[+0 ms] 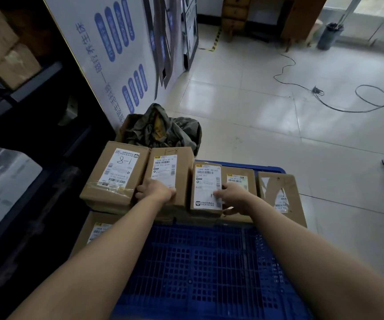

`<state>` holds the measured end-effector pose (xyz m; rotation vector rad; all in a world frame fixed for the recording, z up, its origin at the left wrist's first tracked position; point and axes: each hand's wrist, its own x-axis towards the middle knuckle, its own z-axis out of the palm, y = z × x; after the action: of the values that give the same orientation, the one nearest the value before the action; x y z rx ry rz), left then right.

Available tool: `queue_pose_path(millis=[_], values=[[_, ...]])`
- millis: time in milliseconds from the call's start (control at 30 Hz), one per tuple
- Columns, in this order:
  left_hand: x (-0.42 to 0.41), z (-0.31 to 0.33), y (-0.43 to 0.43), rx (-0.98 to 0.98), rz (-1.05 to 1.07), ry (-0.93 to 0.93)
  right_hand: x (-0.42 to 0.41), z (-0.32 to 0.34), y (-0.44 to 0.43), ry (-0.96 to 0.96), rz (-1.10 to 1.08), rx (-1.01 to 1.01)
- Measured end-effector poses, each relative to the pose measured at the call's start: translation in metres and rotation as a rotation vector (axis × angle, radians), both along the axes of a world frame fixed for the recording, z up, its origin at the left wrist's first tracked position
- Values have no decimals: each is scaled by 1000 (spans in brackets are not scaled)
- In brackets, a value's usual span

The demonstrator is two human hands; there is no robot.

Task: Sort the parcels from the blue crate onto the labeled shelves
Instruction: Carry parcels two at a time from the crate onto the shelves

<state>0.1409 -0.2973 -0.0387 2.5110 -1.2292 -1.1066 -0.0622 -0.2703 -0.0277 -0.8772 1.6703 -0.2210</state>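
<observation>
Crate [209, 269]: blue lattice plastic, bottom centre of the frame; its near part is bare, parcels fill its far end.
Low parcel [96, 229]: lower left, lying below the others, label partly seen.
Left hand [156, 191]: centre of the frame, fingers curled over the near edge of the 1-8 parcel [170, 174], gripping it.
Right hand [234, 194]: just right of centre, fingers spread on the label of the upright parcel [207, 188]; whether it grips I cannot tell.
8-1 parcel [117, 174]: left of the 1-8 parcel and touching it, taped, marked by hand.
Right parcels: one [241, 179] behind the right hand, another [278, 195] with a torn label at the crate's right side.
Box [126, 125]: beyond the parcels, holding a crumpled dark bag [163, 128].
Shelves [24, 88]: dark, along the left edge, boxes on them.
Board [117, 54]: white with blue print, upper left.
Floor [278, 123]: pale tiles, a cable [324, 98] across the upper right.
</observation>
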Motion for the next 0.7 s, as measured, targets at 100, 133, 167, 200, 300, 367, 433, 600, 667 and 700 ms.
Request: queue_pose_path(millis=[100, 133, 167, 200, 300, 367, 433, 600, 667, 700], values=[[0, -1, 1, -18, 26, 17, 2, -2, -3, -65, -47, 25], [1, -1, 0, -25, 36, 17, 2, -2, -5, -87, -63, 33], [1, -1, 0, -31, 46, 16, 0, -3, -6, -105, -79, 42], [1, -1, 0, -35, 50, 18, -2, -3, -6, -123, -97, 49], [1, -2, 0, -67, 67, 78, -10, -6, -8, -182, -150, 54], [5, -3, -2, -115, 119, 154, -15, -9, -9, -204, -168, 48], [11, -2, -4, -137, 127, 252, -18, -9, -9, -216, -170, 50], [29, 1, -2, -41, 180, 726, -29, -9, -8, -261, -229, 62], [31, 0, 2, -23, 192, 861, -33, -7, -7, -286, -263, 78], [30, -1, 4, -23, 182, 893, -35, -5, -5, -298, -283, 85]])
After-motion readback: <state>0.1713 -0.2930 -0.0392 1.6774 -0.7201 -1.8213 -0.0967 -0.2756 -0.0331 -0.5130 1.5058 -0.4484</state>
